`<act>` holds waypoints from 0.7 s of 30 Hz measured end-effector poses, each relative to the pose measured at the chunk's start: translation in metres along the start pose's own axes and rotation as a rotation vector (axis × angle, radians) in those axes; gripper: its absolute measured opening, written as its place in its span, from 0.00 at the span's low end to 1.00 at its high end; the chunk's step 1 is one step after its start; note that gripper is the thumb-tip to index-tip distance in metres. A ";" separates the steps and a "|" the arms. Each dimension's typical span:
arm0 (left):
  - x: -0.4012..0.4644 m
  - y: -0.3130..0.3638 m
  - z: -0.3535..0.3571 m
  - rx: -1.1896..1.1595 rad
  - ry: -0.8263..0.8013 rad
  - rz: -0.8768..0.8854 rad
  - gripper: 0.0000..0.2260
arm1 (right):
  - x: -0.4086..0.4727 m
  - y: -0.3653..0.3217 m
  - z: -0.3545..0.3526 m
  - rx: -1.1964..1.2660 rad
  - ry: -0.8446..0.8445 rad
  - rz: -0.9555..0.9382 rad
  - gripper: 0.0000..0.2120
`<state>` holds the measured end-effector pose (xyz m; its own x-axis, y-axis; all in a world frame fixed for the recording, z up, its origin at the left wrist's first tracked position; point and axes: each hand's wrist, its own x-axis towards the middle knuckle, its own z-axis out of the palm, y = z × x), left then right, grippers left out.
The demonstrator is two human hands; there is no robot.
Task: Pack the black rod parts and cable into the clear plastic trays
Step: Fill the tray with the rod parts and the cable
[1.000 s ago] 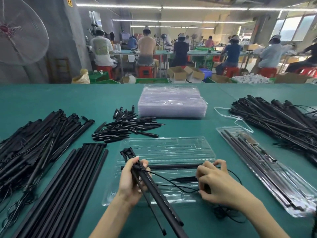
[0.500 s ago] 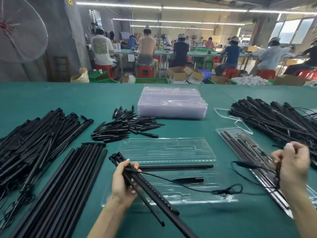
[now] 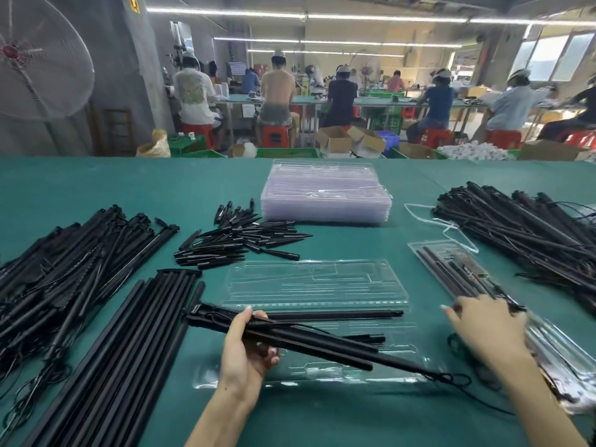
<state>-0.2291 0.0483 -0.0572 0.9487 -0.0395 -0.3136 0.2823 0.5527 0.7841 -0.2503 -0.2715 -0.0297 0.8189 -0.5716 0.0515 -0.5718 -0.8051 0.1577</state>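
Tray stack behind open tray

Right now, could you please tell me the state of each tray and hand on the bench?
Open tray: lid open, a rod and a spike seated.
Right tray: filled, lying flat.
Tray stack: untouched.
Left hand: grips a rod bundle over the open tray.
Right hand: fingers spread, over the right tray; grasp unclear.

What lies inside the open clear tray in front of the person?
In the tray: one long rod and a shorter piece. The held rod bundle covers part of it.
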 end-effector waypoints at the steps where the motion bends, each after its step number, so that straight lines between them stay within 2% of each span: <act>1: -0.001 0.000 0.001 0.011 -0.001 0.009 0.13 | -0.004 -0.005 -0.002 -0.039 0.000 -0.017 0.18; 2: -0.002 0.000 0.002 0.020 -0.005 0.015 0.13 | -0.009 -0.011 -0.005 0.016 0.073 -0.088 0.20; 4: -0.003 -0.001 0.004 0.034 -0.012 0.018 0.13 | -0.023 -0.025 -0.009 0.448 0.181 -0.410 0.19; 5: -0.003 -0.001 0.006 0.039 -0.017 0.020 0.13 | -0.033 -0.034 -0.014 0.720 0.096 -0.608 0.18; 6: -0.004 -0.002 0.007 0.041 -0.026 0.024 0.13 | -0.044 -0.044 -0.018 0.895 -0.073 -0.791 0.20; 8: -0.006 -0.004 0.011 0.040 -0.058 0.035 0.12 | -0.057 -0.062 -0.016 0.924 -0.385 -0.984 0.28; 9: -0.008 -0.004 0.013 0.045 -0.077 0.037 0.12 | -0.060 -0.069 -0.011 0.874 -0.449 -1.023 0.32; 11: -0.010 -0.006 0.013 0.056 -0.100 0.024 0.11 | -0.055 -0.076 -0.004 0.795 -0.435 -1.024 0.33; 15: -0.011 -0.005 0.011 0.030 -0.120 -0.011 0.09 | -0.041 -0.069 0.004 0.836 -0.224 -0.988 0.17; 19: -0.010 -0.002 0.012 -0.009 -0.161 -0.038 0.08 | -0.034 -0.056 0.010 0.843 -0.132 -1.010 0.16; 21: -0.009 0.000 0.010 0.008 -0.177 -0.010 0.10 | -0.029 -0.050 0.011 0.845 -0.167 -0.996 0.16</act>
<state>-0.2360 0.0407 -0.0493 0.9558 -0.1918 -0.2229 0.2926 0.5449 0.7858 -0.2463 -0.2166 -0.0495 0.9236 0.3565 0.1408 0.3649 -0.7054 -0.6077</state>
